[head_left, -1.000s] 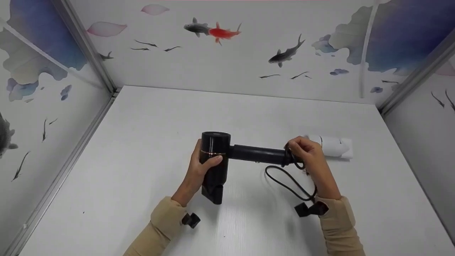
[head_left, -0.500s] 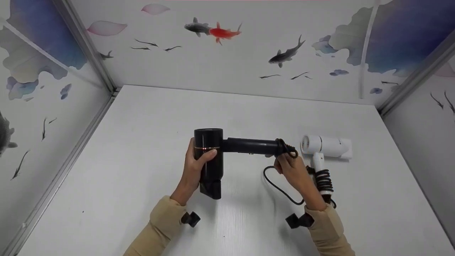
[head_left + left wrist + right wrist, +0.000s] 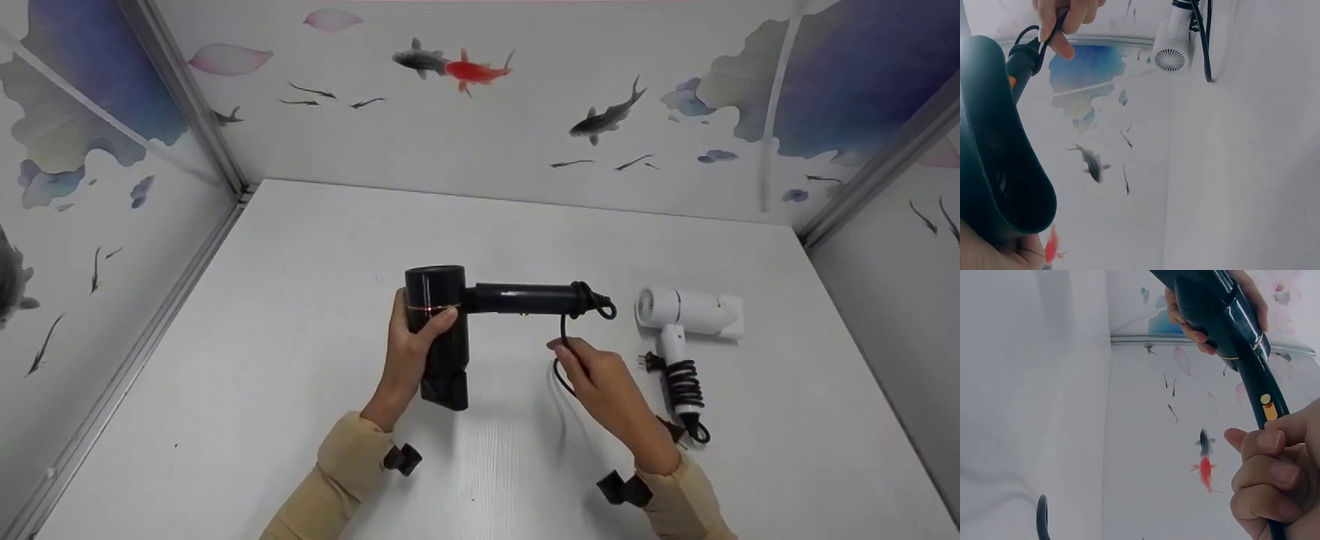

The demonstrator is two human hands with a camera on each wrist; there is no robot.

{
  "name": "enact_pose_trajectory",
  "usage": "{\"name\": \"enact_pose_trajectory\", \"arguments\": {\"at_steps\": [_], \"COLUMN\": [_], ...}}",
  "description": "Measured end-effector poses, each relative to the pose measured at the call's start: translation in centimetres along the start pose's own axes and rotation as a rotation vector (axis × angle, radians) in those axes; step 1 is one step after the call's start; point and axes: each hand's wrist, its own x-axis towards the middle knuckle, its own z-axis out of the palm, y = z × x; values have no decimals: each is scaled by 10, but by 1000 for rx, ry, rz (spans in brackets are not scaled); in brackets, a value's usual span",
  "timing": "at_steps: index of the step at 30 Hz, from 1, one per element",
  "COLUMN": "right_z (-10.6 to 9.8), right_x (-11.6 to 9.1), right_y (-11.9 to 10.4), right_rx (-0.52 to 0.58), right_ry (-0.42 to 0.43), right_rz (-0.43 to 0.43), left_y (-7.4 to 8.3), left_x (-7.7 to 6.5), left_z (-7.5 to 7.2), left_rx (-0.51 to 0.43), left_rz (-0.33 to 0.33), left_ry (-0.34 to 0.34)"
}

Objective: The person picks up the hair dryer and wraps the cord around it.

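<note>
A black hair dryer [image 3: 446, 345] with a thin gold ring is held up over the table, its handle [image 3: 525, 298] pointing right. My left hand [image 3: 411, 349] grips its barrel, thumb across the front. The black cord [image 3: 564, 328] is looped round the handle's end and drops from there. Below the handle, my right hand [image 3: 600, 379] pinches this cord between thumb and curled fingers. In the right wrist view, the curled fingers [image 3: 1264, 475] are seen closely, with the gold switch [image 3: 1268, 408] beyond. The dryer's nozzle [image 3: 1010, 169] fills the left side of the left wrist view.
A white hair dryer [image 3: 694, 311] lies on the white table [image 3: 300, 300] at the right. Its black cord [image 3: 684, 384] is coiled round its handle, and the plug [image 3: 649, 362] sticks out beside it. Walls with painted fish enclose the table's back and sides.
My right hand has come from the handle's end down and left, drawing the cord below the handle. The black dryer has shifted slightly left and up. The white dryer has come into full view.
</note>
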Motion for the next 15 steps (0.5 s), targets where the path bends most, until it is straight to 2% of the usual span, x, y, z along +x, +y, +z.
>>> {"name": "enact_pose_trajectory", "arguments": {"at_steps": [6,15], "right_z": [-7,-20], "right_x": [-4,-5], "right_y": [-4,-3], "right_rx": [-48,-112], "right_ry": [109,287], "right_rz": [-151,-277], "left_y": [-3,-7], "left_x": [2,3], "left_z": [-1,1], "left_rx": [45,144], "left_rz": [2,23], "left_ry": [14,-2]}}
